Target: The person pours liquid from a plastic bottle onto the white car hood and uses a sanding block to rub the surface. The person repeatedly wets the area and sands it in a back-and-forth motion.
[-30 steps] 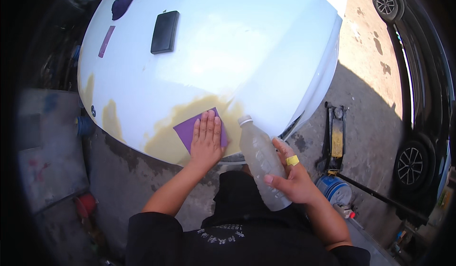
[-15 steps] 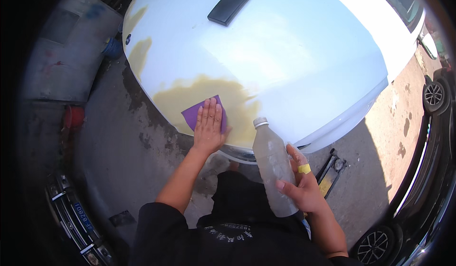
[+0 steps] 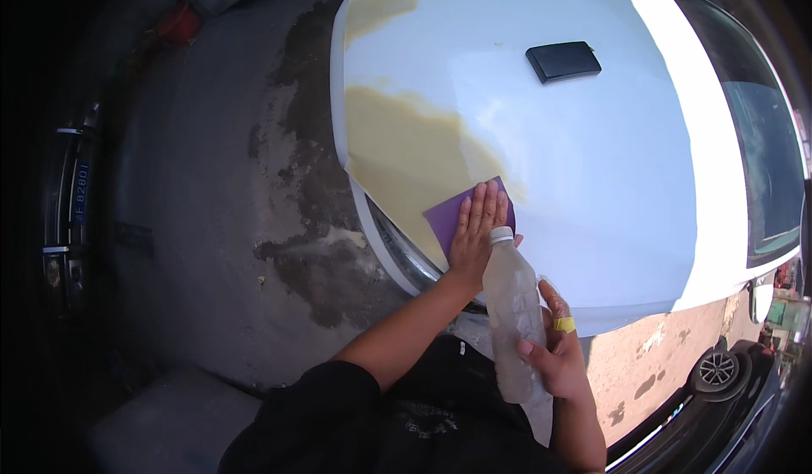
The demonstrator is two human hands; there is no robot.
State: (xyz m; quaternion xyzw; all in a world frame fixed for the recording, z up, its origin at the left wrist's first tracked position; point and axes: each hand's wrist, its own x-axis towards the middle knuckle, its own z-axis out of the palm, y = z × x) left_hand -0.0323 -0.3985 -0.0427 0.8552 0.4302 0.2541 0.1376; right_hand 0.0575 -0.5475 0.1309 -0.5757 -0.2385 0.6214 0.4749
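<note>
My left hand (image 3: pixel 476 235) lies along a purple sheet of sandpaper (image 3: pixel 447 220), its fingers stretched and close together, pressing it to the white car hood (image 3: pixel 592 186). The sheet covers the near right part of a yellowish-tan patch (image 3: pixel 402 148) on the paint. A clear plastic bottle (image 3: pixel 513 301) with a white cap and cloudy contents is in my right hand (image 3: pixel 558 360). That hand wraps the bottle from the right, thumb across its front and yellow tape round one finger. The bottle leans slightly, its cap overlapping my left hand in the view.
A black flat block (image 3: pixel 565 63) rests farther up the hood. The headlight (image 3: pixel 402 244) lies under the hood's near edge. Wet stains mark the grey floor (image 3: pixel 211 186) at left. A dark car (image 3: pixel 706 406) stands at lower right, and a red container (image 3: pixel 178 24) at far left.
The view has turned, shifting the hood rightward. My left hand and the sandpaper have moved from the patch's middle to its near right edge. My right hand keeps hold of the bottle.
</note>
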